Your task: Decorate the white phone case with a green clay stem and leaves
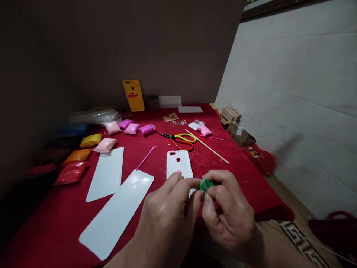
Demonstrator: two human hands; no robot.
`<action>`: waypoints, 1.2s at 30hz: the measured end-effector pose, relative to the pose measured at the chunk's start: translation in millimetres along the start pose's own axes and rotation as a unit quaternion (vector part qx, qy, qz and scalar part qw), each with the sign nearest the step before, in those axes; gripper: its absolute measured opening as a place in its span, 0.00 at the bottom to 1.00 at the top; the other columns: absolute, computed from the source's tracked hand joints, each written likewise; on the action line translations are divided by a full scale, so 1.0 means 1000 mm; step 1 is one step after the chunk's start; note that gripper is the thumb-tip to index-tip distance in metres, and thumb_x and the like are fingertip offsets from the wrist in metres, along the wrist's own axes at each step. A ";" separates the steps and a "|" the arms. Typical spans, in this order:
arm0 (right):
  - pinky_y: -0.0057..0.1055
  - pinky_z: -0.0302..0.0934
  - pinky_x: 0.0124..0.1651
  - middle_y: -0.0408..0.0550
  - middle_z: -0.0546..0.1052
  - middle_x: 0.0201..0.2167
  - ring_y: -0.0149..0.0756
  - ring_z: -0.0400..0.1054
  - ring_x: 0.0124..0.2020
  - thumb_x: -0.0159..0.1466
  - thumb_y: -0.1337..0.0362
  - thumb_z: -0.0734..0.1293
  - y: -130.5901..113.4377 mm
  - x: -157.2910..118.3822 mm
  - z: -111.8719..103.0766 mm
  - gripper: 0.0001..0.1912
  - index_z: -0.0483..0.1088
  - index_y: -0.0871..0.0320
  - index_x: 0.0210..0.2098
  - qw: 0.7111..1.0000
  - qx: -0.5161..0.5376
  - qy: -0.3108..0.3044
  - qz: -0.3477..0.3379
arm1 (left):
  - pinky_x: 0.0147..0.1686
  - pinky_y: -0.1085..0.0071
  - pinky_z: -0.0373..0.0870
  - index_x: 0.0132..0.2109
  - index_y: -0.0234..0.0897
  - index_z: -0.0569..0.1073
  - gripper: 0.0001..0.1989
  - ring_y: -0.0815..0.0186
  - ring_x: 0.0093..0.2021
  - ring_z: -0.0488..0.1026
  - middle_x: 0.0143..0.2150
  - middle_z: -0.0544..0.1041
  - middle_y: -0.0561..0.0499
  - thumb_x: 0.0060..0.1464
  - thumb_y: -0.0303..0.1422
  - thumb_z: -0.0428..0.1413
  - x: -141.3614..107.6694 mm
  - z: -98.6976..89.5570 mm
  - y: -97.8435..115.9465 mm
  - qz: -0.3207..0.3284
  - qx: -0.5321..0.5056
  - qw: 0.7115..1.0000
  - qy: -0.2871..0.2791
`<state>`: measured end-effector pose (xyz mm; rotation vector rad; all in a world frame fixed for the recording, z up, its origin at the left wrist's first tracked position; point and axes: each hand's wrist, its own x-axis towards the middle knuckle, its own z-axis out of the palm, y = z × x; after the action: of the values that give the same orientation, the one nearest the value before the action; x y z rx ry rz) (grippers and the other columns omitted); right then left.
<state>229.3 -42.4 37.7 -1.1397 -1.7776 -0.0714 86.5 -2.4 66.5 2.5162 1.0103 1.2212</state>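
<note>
Your left hand point(167, 204) and right hand point(232, 214) pinch one green packet point(205, 185) above the tabletop's point(251, 186) near edge.
One white case point(184, 159) bears one pink dab point(179, 171), so work looks early; six pink packets point(147, 129), two boards point(117, 216) toward the left edge, one yellow case point(134, 100) by the far edge.
</note>
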 end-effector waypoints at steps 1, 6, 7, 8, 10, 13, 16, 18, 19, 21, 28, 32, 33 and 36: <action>0.35 0.67 0.42 0.53 0.67 0.37 0.38 0.65 0.41 0.61 0.78 0.58 0.000 0.000 0.000 0.08 0.63 0.60 0.33 1.000 -0.002 -0.001 0.000 | 0.24 0.76 0.66 0.37 0.37 0.73 0.07 0.71 0.25 0.72 0.28 0.73 0.54 0.56 0.23 0.52 0.000 0.000 0.000 0.001 0.004 1.000 -0.001; 0.33 0.66 0.43 0.53 0.68 0.37 0.37 0.65 0.42 0.61 0.79 0.58 -0.002 0.000 0.000 0.08 0.63 0.62 0.35 1.000 0.019 -0.010 0.004 | 0.18 0.75 0.61 0.32 0.36 0.73 0.08 0.72 0.19 0.66 0.23 0.70 0.56 0.54 0.23 0.50 0.003 0.001 0.002 0.009 0.030 1.000 0.001; 0.32 0.66 0.44 0.53 0.67 0.37 0.37 0.64 0.42 0.61 0.79 0.58 -0.002 0.000 0.000 0.08 0.62 0.62 0.35 1.000 0.025 -0.013 0.005 | 0.18 0.75 0.60 0.31 0.36 0.73 0.08 0.72 0.18 0.65 0.22 0.69 0.56 0.54 0.23 0.50 0.004 0.001 0.003 0.008 0.033 0.999 0.003; 0.32 0.65 0.45 0.53 0.67 0.38 0.36 0.64 0.43 0.61 0.79 0.58 -0.002 -0.001 0.000 0.08 0.62 0.62 0.35 0.999 0.030 -0.015 0.007 | 0.18 0.76 0.59 0.30 0.36 0.72 0.08 0.73 0.18 0.65 0.22 0.69 0.56 0.53 0.23 0.50 0.004 0.001 0.003 0.006 0.034 0.999 0.004; 0.30 0.64 0.45 0.53 0.67 0.38 0.35 0.63 0.43 0.62 0.79 0.58 -0.002 -0.001 -0.001 0.08 0.62 0.62 0.35 0.999 0.038 -0.017 0.013 | 0.18 0.76 0.58 0.30 0.35 0.72 0.07 0.73 0.18 0.64 0.22 0.69 0.57 0.52 0.23 0.51 0.005 0.000 0.003 -0.001 0.026 1.000 -0.001; 0.30 0.64 0.44 0.51 0.66 0.37 0.35 0.63 0.43 0.62 0.79 0.57 -0.002 -0.001 -0.002 0.08 0.61 0.61 0.34 0.999 0.045 -0.018 0.019 | 0.17 0.77 0.56 0.30 0.36 0.71 0.06 0.74 0.17 0.61 0.22 0.67 0.58 0.51 0.23 0.52 0.003 -0.001 0.003 -0.020 0.000 0.999 -0.027; 0.30 0.65 0.43 0.50 0.66 0.36 0.36 0.64 0.43 0.62 0.78 0.58 -0.001 0.000 -0.002 0.08 0.61 0.60 0.33 0.999 0.041 -0.018 0.019 | 0.16 0.79 0.56 0.31 0.38 0.70 0.05 0.75 0.18 0.60 0.22 0.66 0.59 0.52 0.24 0.52 0.001 -0.001 0.001 -0.066 -0.040 0.996 -0.054; 0.31 0.65 0.41 0.50 0.66 0.36 0.36 0.64 0.42 0.62 0.78 0.58 -0.001 0.000 -0.002 0.08 0.62 0.59 0.33 0.999 0.041 -0.016 0.022 | 0.18 0.80 0.59 0.32 0.38 0.70 0.05 0.75 0.20 0.63 0.24 0.69 0.58 0.54 0.25 0.53 0.001 -0.002 0.001 -0.097 -0.078 0.990 -0.073; 0.31 0.66 0.41 0.50 0.66 0.36 0.36 0.64 0.42 0.62 0.78 0.58 0.000 0.000 -0.002 0.08 0.62 0.59 0.33 0.999 0.042 -0.015 0.024 | 0.19 0.80 0.61 0.32 0.38 0.70 0.05 0.75 0.21 0.65 0.25 0.70 0.58 0.54 0.26 0.53 0.001 -0.003 0.000 -0.105 -0.097 0.986 -0.082; 0.31 0.66 0.40 0.50 0.67 0.37 0.36 0.65 0.41 0.62 0.77 0.58 0.000 0.000 -0.001 0.08 0.62 0.59 0.34 0.999 0.045 -0.012 0.028 | 0.21 0.81 0.63 0.33 0.37 0.70 0.05 0.75 0.23 0.67 0.27 0.72 0.56 0.56 0.26 0.52 0.001 -0.005 0.000 -0.109 -0.121 0.982 -0.092; 0.32 0.65 0.42 0.51 0.66 0.37 0.35 0.64 0.42 0.62 0.78 0.58 0.000 -0.001 -0.001 0.08 0.62 0.60 0.34 0.998 0.052 -0.013 0.037 | 0.23 0.80 0.61 0.32 0.37 0.71 0.05 0.75 0.24 0.66 0.27 0.71 0.56 0.56 0.25 0.52 0.001 -0.008 0.000 -0.110 -0.140 0.979 -0.098; 0.30 0.65 0.42 0.51 0.66 0.37 0.35 0.64 0.42 0.62 0.78 0.58 0.000 0.000 -0.002 0.08 0.62 0.60 0.34 0.997 0.059 -0.013 0.040 | 0.22 0.80 0.60 0.31 0.37 0.71 0.05 0.75 0.24 0.63 0.25 0.70 0.56 0.56 0.31 0.54 0.003 -0.008 -0.004 -0.254 -0.320 0.899 -0.159; 0.30 0.65 0.42 0.50 0.66 0.37 0.35 0.64 0.42 0.62 0.78 0.57 0.000 0.001 -0.002 0.08 0.62 0.60 0.33 0.997 0.059 -0.013 0.040 | 0.21 0.80 0.58 0.31 0.36 0.72 0.06 0.75 0.22 0.61 0.24 0.68 0.56 0.55 0.32 0.55 0.004 -0.008 -0.006 -0.299 -0.381 0.858 -0.172; 0.29 0.65 0.41 0.50 0.66 0.36 0.34 0.64 0.41 0.61 0.77 0.57 0.001 0.002 -0.003 0.08 0.61 0.60 0.32 0.998 0.054 -0.006 0.039 | 0.16 0.82 0.49 0.31 0.35 0.72 0.08 0.79 0.17 0.52 0.19 0.62 0.59 0.52 0.35 0.60 0.007 -0.008 -0.015 -0.401 -0.550 0.708 -0.188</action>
<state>232.3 -41.7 40.6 -1.1320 -1.7252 0.0772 76.2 12.6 69.8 1.0746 0.7351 0.6198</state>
